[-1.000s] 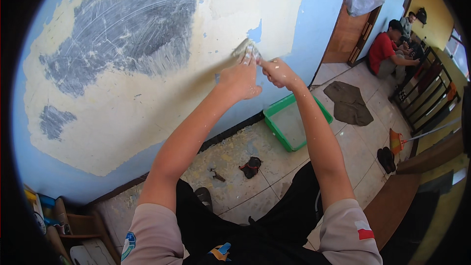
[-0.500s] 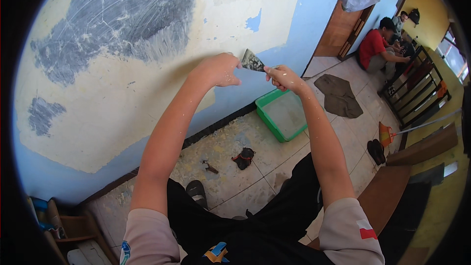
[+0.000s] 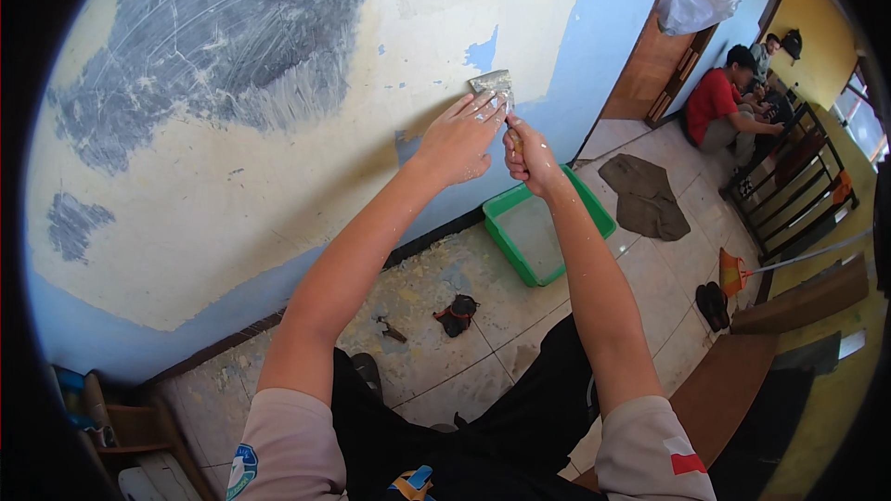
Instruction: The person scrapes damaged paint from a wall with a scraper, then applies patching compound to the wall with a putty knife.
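Observation:
My right hand (image 3: 531, 156) is closed round the handle of a metal scraper (image 3: 489, 82), whose paint-flecked blade is against the wall (image 3: 436, 28) on the pale, flaking area. My left hand (image 3: 461, 141) has its fingers stretched out onto the blade, with white flecks on the fingertips. The wall shows a large grey scuffed patch (image 3: 223, 46), a smaller one (image 3: 74, 227) lower left, and light blue paint around the cream. Beneath my hands a green tub (image 3: 506, 241) holds greyish contents, partly hidden by my right forearm.
Paint flakes, a small dark object (image 3: 455, 315) and a short tool (image 3: 393, 330) lie on the tiled floor near a brown cloth (image 3: 645, 195). Two people (image 3: 719, 102) sit by a black railing (image 3: 794, 172) at right. An orange broom (image 3: 731, 271), dark sandals (image 3: 712, 306) and a wooden shelf (image 3: 130, 422) are around me.
Since half a second ago the scraper has moved up the wall and changed angle. My left hand has moved right and up, its fingers now on the blade.

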Demonstrator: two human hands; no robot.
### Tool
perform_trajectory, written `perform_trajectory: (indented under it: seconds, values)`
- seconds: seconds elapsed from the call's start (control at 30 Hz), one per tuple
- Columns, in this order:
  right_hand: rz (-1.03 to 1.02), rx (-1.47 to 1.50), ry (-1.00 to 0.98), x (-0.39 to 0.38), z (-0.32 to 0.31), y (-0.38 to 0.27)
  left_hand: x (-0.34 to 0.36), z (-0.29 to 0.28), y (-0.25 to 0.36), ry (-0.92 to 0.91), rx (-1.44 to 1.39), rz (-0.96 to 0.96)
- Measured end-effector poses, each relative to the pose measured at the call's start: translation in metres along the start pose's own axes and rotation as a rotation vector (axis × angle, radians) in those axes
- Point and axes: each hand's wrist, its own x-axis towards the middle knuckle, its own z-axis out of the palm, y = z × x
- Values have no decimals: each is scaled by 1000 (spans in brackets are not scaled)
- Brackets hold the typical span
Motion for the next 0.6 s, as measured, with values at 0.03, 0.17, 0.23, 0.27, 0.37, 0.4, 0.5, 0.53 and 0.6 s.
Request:
perform_trajectory:
  seconds: [0.03, 0.17, 0.23, 0.27, 0.37, 0.4, 0.5, 0.53, 0.6]
  values:
    - [-25, 11, 49, 4, -2, 4, 0, 7, -2, 8, -8, -14]
    - [-3, -21, 23, 17, -13, 15, 3, 18, -6, -49, 16, -27]
    - [-35, -16, 27, 21, -11, 20, 4, 19, -5, -56, 13, -38]
    - [-34, -16, 28, 24, -12, 21, 4, 19, -4, -65, 11, -51]
    - [-56, -4, 29, 28, -12, 21, 4, 21, -4, -35, 27, -48]
    - [-49, 14, 7, 27, -11, 18, 5, 21, -4, -36, 28, -48]
    - [-36, 55, -23, 26, -6, 10, 6, 20, -4, 6, 61, -60]
    - [-31, 75, -33, 26, -5, 8, 7, 19, -4, -4, 69, -71]
    - [-32, 52, -14, 24, -6, 5, 8, 17, -3, -11, 74, -78]
